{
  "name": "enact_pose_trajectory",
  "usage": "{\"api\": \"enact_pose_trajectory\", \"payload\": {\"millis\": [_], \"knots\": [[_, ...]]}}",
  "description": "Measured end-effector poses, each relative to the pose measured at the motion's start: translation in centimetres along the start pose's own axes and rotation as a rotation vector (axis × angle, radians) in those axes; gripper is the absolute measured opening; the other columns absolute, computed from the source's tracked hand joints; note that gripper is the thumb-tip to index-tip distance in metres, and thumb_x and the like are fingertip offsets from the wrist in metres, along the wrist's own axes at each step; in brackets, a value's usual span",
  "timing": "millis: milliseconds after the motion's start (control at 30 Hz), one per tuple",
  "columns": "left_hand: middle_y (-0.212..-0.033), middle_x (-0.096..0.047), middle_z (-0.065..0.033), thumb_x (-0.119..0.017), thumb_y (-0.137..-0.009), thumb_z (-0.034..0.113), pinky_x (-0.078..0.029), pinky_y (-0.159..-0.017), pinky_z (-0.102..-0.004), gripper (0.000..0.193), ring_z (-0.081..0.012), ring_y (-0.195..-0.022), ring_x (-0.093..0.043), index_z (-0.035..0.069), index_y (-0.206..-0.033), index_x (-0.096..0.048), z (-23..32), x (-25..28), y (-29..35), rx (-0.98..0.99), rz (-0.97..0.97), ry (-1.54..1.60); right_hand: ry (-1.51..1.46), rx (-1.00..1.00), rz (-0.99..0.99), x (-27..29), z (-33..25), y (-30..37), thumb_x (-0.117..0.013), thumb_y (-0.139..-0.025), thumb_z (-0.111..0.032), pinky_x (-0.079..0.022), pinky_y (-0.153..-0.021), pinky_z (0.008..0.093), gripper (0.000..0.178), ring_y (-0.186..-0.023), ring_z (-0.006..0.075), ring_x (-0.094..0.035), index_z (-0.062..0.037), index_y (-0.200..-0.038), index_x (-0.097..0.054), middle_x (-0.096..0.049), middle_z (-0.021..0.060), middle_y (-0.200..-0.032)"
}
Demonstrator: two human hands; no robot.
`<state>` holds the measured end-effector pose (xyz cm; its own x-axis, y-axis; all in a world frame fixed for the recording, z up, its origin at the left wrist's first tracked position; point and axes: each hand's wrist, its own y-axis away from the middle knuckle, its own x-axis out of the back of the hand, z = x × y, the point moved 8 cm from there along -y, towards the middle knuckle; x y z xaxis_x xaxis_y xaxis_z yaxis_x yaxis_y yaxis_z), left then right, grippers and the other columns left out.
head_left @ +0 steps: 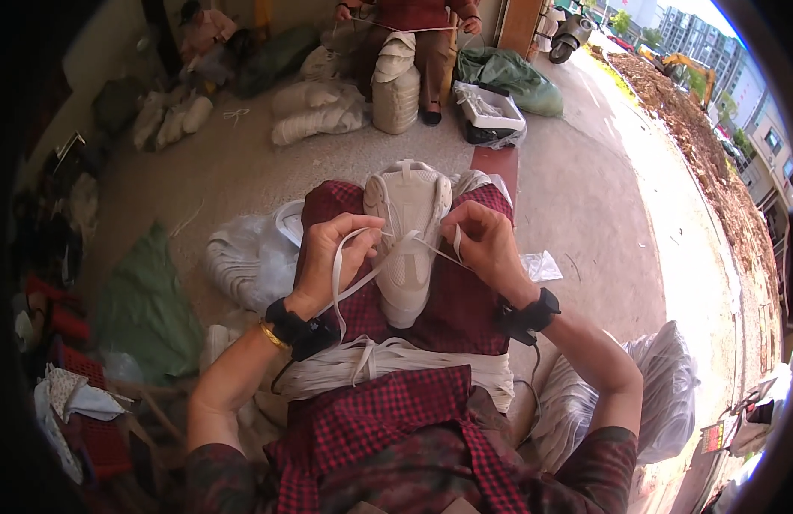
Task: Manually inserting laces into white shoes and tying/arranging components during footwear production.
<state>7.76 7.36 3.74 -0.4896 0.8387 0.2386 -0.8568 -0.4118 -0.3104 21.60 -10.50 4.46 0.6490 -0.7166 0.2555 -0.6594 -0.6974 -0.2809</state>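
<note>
A pale beige shoe upper rests on my lap over a red-and-black checked apron, its toe toward me. A white lace crosses over the front of it. My left hand pinches one length of lace at the shoe's left side, and a loop hangs below the fingers. On the other side my right hand pinches the second length, drawn out from the crossing. A thick bundle of white laces lies across my lap, nearer my body.
Plastic-wrapped stacks of pale pieces lie on the left, with another wrapped stack at the right. A green sack stands at far left. Across from me a co-worker sits holding a lace, beside filled sacks and a white-rimmed box.
</note>
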Motion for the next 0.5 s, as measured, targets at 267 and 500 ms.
{"api": "enact_pose_trajectory", "payload": {"millis": [267,500], "knots": [[-0.083,-0.072,-0.0056,-0.066,-0.094,0.008,-0.055,-0.066,-0.0236,0.016,-0.0085,-0.072,-0.066,-0.003,-0.105,-0.071,-0.10,-0.46,0.66,0.012,-0.020,0.066,-0.022,0.043,-0.059,-0.37,-0.09,0.42,-0.069,-0.085,-0.002,-0.044,-0.058,0.0204,0.004,-0.066,0.0022,-0.057,-0.0032,-0.085,-0.065,-0.064,-0.0033,-0.073],[-0.087,-0.072,-0.0067,-0.067,-0.095,0.012,-0.057,-0.067,-0.0242,0.018,-0.0099,-0.077,-0.067,-0.003,-0.104,-0.070,-0.56,-0.16,0.71,0.024,0.012,0.051,-0.003,0.011,-0.042,-0.57,-0.28,-0.15,-0.069,-0.084,-0.003,-0.042,-0.054,0.0210,0.006,-0.062,0.0024,-0.053,-0.0036,-0.085,-0.063,-0.059,-0.0044,-0.068]]}}
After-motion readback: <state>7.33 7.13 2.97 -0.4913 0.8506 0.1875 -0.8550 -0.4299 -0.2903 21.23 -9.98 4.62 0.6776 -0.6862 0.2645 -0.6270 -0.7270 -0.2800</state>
